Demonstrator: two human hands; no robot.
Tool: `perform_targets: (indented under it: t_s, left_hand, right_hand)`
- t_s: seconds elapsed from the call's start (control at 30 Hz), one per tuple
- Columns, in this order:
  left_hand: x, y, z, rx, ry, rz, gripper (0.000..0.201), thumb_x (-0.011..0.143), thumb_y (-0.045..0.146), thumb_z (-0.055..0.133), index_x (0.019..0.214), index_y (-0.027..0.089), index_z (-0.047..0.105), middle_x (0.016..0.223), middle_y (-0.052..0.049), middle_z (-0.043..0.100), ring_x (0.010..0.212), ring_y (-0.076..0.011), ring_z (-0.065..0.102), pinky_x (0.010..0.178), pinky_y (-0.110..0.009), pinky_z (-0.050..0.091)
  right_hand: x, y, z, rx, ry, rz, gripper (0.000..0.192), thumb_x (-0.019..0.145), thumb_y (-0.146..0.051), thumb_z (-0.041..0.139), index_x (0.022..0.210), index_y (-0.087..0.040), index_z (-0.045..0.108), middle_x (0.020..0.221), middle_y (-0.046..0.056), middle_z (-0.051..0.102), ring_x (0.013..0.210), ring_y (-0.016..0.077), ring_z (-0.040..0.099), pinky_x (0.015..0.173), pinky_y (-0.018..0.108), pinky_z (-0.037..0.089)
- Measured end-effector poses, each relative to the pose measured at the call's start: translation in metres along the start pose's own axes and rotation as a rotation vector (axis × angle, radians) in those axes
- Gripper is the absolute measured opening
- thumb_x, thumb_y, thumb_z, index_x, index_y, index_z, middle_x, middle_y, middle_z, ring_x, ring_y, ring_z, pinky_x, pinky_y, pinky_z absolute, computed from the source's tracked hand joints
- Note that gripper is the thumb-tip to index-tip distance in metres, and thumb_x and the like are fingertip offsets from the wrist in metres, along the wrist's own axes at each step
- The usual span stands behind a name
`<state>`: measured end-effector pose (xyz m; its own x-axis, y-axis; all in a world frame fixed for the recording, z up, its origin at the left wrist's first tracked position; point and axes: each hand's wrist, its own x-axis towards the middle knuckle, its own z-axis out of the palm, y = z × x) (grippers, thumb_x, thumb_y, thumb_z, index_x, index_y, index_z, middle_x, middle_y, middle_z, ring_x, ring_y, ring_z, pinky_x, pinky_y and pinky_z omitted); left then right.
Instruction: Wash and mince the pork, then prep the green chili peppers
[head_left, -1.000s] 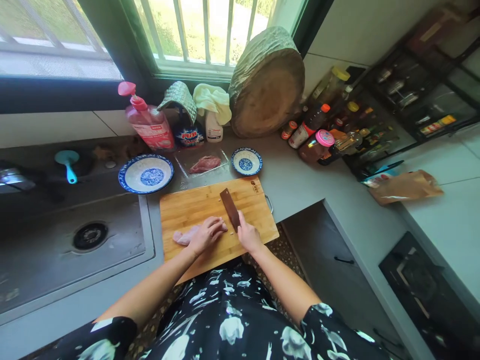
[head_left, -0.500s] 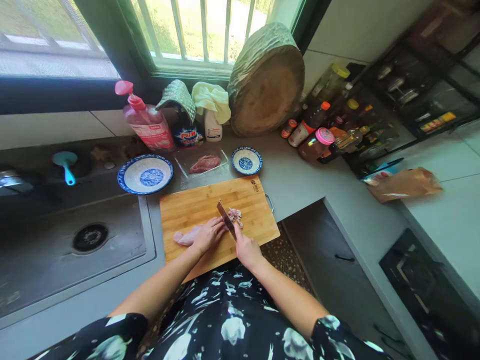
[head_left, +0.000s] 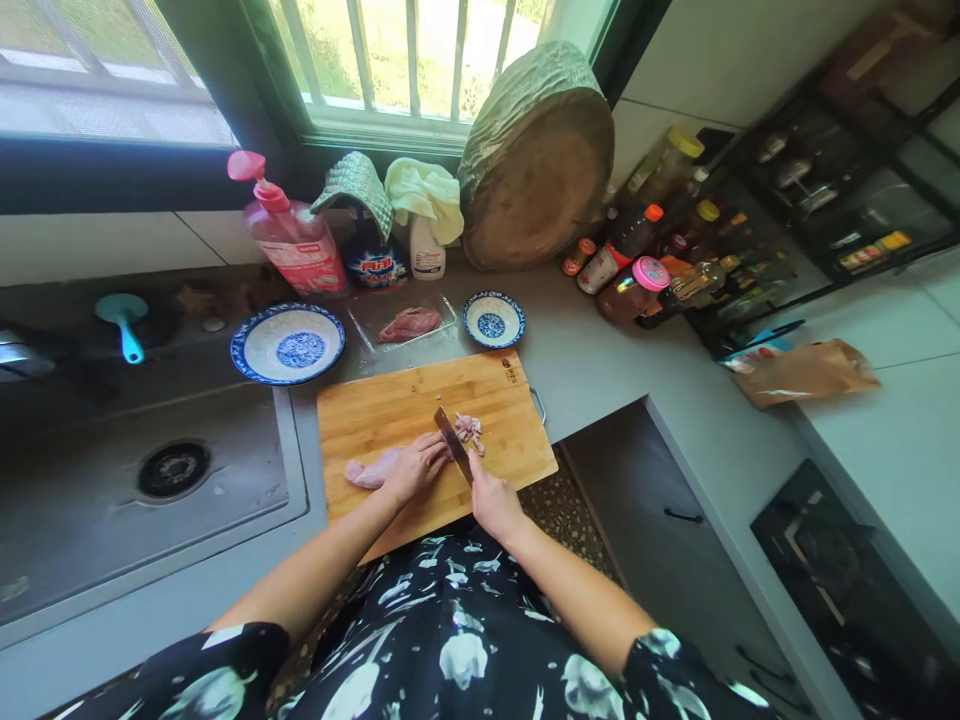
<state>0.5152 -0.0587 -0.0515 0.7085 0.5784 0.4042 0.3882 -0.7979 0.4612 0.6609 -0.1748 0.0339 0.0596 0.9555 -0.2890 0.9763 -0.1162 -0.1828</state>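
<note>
On the bamboo cutting board (head_left: 390, 405) at the near edge of the desk (head_left: 600, 370), the left hand (head_left: 411, 468) lies flat, fingers together, pressing down a piece of raw meat (head_left: 365, 471). Just right of it, the right hand (head_left: 491, 500) is clamped on the handle of a cleaver (head_left: 452, 443), blade touching the meat's right end. Cut meat pieces (head_left: 470, 429) lie just beyond the blade. Farther back stand a large blue-rimmed plate (head_left: 287, 343), a small blue-rimmed dish (head_left: 493, 320) and, between them, meat on a clear wrapper (head_left: 409, 323).
</note>
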Motion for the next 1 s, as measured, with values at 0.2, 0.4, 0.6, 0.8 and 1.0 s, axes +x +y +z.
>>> perform_targets:
  t_s: [0.2, 0.4, 0.6, 0.8, 1.0]
  left_hand:
    - [0.001, 0.004, -0.008, -0.043, 0.004, 0.013, 0.026, 0.089, 0.030, 0.043, 0.093, 0.016, 0.064, 0.104, -0.011, 0.063, 0.101, -0.0211, 0.057, 0.089, -0.038, 0.049]
    - [0.000, 0.005, -0.014, -0.085, 0.034, 0.025, 0.022, 0.088, 0.031, 0.046, 0.093, 0.019, 0.064, 0.102, -0.009, 0.061, 0.098, -0.0194, 0.057, 0.085, -0.036, 0.050]
    - [0.002, 0.005, -0.013, -0.078, -0.017, 0.023, 0.023, 0.089, 0.027, 0.043, 0.093, 0.018, 0.063, 0.105, -0.010, 0.061, 0.100, -0.0197, 0.056, 0.087, -0.036, 0.048]
    - [0.001, 0.001, -0.005, -0.040, -0.012, 0.019, 0.023, 0.088, 0.027, 0.044, 0.096, 0.018, 0.064, 0.108, -0.009, 0.062, 0.100, -0.0200, 0.057, 0.090, -0.037, 0.047]
    - [0.001, 0.001, -0.006, -0.031, -0.012, 0.018, 0.024, 0.087, 0.026, 0.043, 0.092, 0.017, 0.065, 0.106, -0.010, 0.063, 0.102, -0.0207, 0.056, 0.091, -0.037, 0.047]
  right_hand:
    - [0.040, -0.005, -0.001, 0.012, 0.087, -0.005, 0.065, 0.084, -0.016, 0.036, 0.144, -0.015, 0.009, 0.105, 0.015, 0.064, 0.079, 0.0220, 0.065, 0.069, 0.030, 0.051]
    - [0.021, 0.011, -0.012, 0.012, 0.136, 0.005, 0.065, 0.087, -0.019, 0.032, 0.143, -0.013, 0.000, 0.106, 0.016, 0.064, 0.078, 0.0193, 0.065, 0.070, 0.028, 0.051]
    - [0.021, -0.007, -0.013, -0.012, 0.080, -0.016, 0.065, 0.084, -0.017, 0.037, 0.143, -0.014, 0.010, 0.099, 0.016, 0.066, 0.073, 0.0217, 0.066, 0.067, 0.030, 0.052]
    - [-0.005, -0.005, -0.009, -0.033, 0.019, -0.002, 0.065, 0.083, -0.015, 0.036, 0.143, -0.014, 0.009, 0.094, 0.015, 0.066, 0.073, 0.0228, 0.065, 0.066, 0.032, 0.051]
    - [0.016, -0.016, -0.010, -0.014, 0.026, -0.014, 0.067, 0.081, -0.012, 0.038, 0.143, -0.013, 0.013, 0.095, 0.016, 0.065, 0.077, 0.0236, 0.065, 0.068, 0.032, 0.051]
